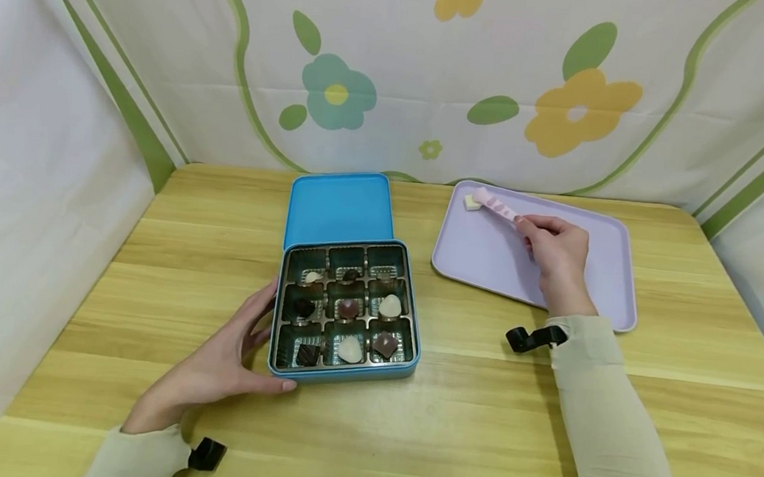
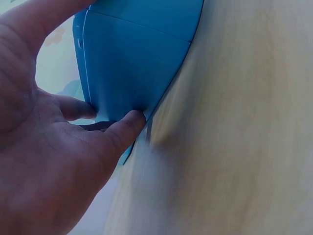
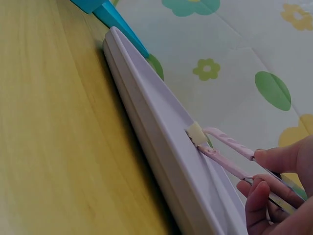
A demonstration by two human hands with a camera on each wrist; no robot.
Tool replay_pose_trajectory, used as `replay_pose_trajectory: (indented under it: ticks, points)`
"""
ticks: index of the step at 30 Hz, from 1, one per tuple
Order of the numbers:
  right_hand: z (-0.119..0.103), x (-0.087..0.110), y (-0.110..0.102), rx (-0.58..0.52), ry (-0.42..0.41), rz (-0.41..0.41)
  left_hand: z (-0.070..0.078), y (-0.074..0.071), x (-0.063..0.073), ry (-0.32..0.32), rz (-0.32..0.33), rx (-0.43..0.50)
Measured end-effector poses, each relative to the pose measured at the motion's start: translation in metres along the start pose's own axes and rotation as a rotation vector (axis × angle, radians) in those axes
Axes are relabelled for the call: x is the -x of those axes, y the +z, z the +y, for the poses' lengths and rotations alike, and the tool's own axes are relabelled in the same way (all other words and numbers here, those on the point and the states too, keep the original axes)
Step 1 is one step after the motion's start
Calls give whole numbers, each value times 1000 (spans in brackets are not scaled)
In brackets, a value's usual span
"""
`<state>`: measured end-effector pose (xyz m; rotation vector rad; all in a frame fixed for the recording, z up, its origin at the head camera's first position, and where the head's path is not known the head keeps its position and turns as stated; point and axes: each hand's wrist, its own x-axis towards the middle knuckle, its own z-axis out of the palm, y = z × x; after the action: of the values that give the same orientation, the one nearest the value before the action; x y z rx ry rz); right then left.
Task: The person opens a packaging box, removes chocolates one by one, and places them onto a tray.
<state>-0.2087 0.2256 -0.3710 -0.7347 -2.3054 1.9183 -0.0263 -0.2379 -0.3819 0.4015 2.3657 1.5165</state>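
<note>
Pink food tongs (image 1: 500, 207) are pinched between the thumb and fingers of my right hand (image 1: 557, 254). Their tips close in on a small cream-coloured square chocolate (image 1: 472, 203), low over the lilac tray (image 1: 592, 283) near its far left corner; the right wrist view has the piece between the two arms. My left hand (image 1: 227, 353) spans the near left corner of a blue tin (image 1: 352, 375), fingers against its left side and thumb at the front edge. Inside the tin, a dark divided insert holds assorted chocolates, among them a white one (image 1: 350, 349) and a brown one (image 1: 385, 344).
The tin's blue lid (image 1: 340, 210) lies behind it, partly under its back edge. Both stand on a wooden table (image 1: 456, 421) whose far edge meets a flowered curtain (image 1: 406, 85). Black straps (image 1: 534, 339) with mounts sit at the wrists.
</note>
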Motion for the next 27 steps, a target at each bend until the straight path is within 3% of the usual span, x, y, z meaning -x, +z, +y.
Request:
replay_pose_trajectory:
  ticks: [13,21,27]
  points:
    - [2,0,1,7,-25,44,0,1,-3,-2,-1,-3]
    - [2,0,-1,-134,-53,67,-1,1,-3,0,-8,-9]
    - [-4,6,4,-156,-113,41,-3,0,0,5,-1,3]
